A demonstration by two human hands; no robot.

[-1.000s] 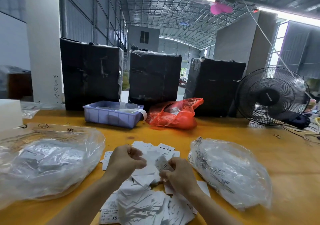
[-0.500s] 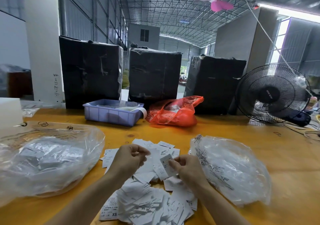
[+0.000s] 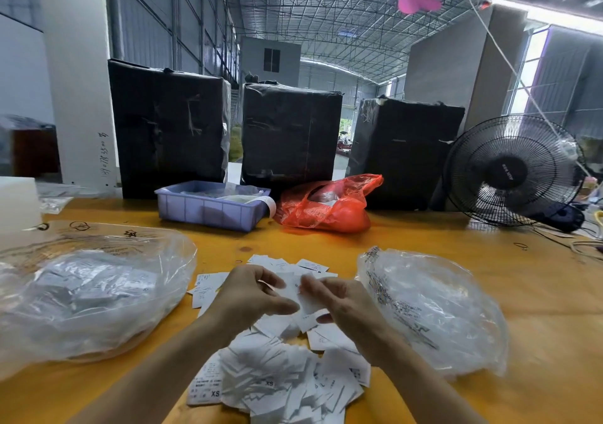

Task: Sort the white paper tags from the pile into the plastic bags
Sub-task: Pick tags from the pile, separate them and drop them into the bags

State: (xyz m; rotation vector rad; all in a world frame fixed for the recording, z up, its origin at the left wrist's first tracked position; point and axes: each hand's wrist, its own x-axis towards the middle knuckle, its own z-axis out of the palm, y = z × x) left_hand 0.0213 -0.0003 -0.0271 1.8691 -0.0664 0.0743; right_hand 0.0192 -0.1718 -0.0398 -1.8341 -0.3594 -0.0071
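Note:
A pile of white paper tags [image 3: 280,374] lies on the orange table [image 3: 538,293] in front of me, some printed "XS". Both hands hover over the pile's far part. My right hand [image 3: 342,309] pinches a white tag [image 3: 305,298] between thumb and fingers. My left hand [image 3: 251,296] is curled right beside it, its fingertips at the same tag. A large clear plastic bag [image 3: 88,293] holding tags lies to the left. A second clear plastic bag [image 3: 434,309] lies to the right of the pile.
At the back stand three black wrapped boxes [image 3: 287,129], a purple plastic bin [image 3: 208,208], a red plastic bag [image 3: 326,208] and a black fan [image 3: 512,172] with cables at the far right. A white block [image 3: 16,201] sits at the left edge.
Both hands have lifted slightly and come together over the pile. The tag held by my right hand has moved toward my left hand's fingertips.

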